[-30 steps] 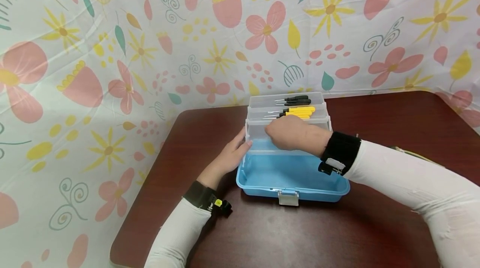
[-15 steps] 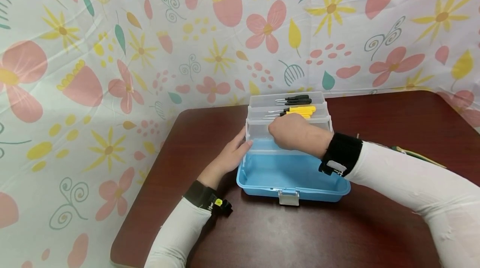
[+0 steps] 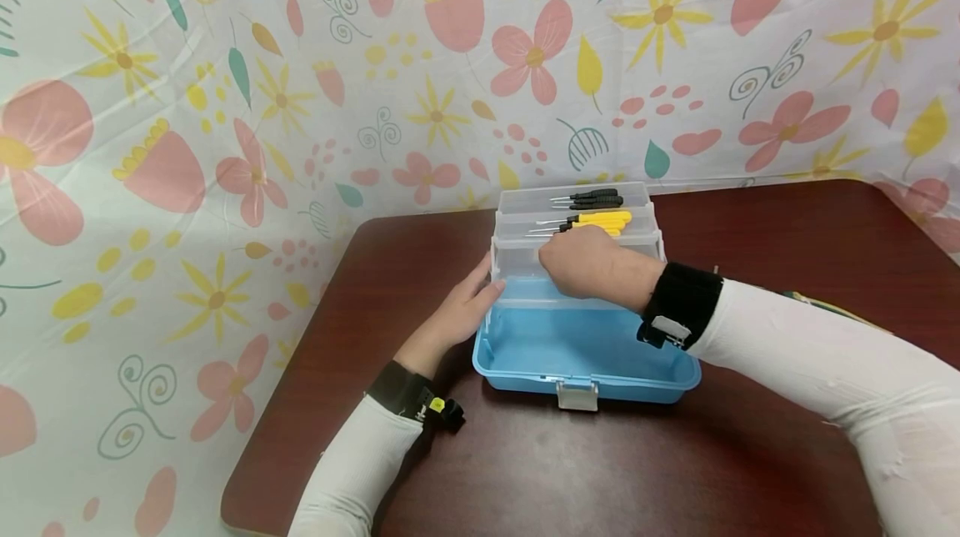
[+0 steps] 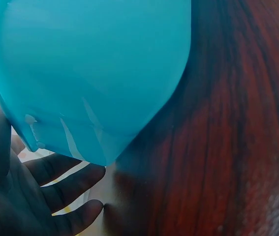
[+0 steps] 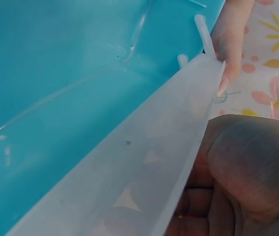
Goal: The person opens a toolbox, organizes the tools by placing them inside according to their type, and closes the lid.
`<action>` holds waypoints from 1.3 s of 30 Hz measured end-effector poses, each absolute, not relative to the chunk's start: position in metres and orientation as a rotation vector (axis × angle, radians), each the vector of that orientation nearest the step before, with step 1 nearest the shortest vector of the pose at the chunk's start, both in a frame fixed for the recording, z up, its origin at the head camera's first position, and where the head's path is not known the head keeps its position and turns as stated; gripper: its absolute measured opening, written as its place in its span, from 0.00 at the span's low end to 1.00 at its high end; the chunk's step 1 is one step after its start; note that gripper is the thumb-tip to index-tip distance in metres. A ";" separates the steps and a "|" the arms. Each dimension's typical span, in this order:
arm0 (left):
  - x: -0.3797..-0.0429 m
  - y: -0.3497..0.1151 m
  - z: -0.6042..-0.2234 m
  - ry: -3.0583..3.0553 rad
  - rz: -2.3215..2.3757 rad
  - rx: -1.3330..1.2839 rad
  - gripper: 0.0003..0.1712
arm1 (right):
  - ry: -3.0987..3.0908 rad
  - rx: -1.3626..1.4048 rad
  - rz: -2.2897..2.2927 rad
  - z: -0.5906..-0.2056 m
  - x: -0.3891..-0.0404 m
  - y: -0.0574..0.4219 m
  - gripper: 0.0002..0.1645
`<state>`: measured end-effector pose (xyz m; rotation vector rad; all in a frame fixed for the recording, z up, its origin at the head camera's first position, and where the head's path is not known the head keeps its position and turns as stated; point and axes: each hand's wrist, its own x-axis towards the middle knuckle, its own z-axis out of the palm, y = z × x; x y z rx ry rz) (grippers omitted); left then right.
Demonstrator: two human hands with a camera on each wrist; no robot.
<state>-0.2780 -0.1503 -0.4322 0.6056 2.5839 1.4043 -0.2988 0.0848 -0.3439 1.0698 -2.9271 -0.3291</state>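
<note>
A light blue toolbox [image 3: 585, 342] stands open on the table, its clear plastic trays [image 3: 517, 258] raised in steps at the back. My left hand [image 3: 459, 312] rests against the toolbox's left side, fingers fairly straight along it and thumb near the lowest tray's corner. Over that lowest tray, my right hand [image 3: 588, 262] has its fingers curled. In the right wrist view the tray wall [image 5: 129, 147] hides part of these fingers, and I cannot tell what they hold. Yellow-handled screwdrivers [image 3: 603, 220] lie in the middle tray, black-handled screwdrivers [image 3: 596, 199] in the top one.
The toolbox sits on a dark reddish-brown table [image 3: 540, 479], its metal latch [image 3: 577, 396] facing me. Slim green and yellow items [image 3: 836, 308] lie on the right, partly behind my right sleeve. A flower-patterned cloth [image 3: 420, 62] hangs behind and to the left.
My right hand has shifted slightly to the right over the lowest tray. The left hand, toolbox and screwdrivers stay where they were.
</note>
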 end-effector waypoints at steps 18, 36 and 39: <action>-0.286 -0.154 -0.445 2.643 1.366 0.621 0.38 | -2.960 1.108 -0.250 -0.344 -0.300 0.086 0.07; -0.289 -0.156 -0.449 2.652 1.375 0.619 0.38 | -3.041 1.021 0.009 -0.298 -0.280 0.151 0.12; -0.289 -0.156 -0.449 2.651 1.373 0.617 0.38 | -3.072 1.014 0.064 -0.292 -0.281 0.173 0.09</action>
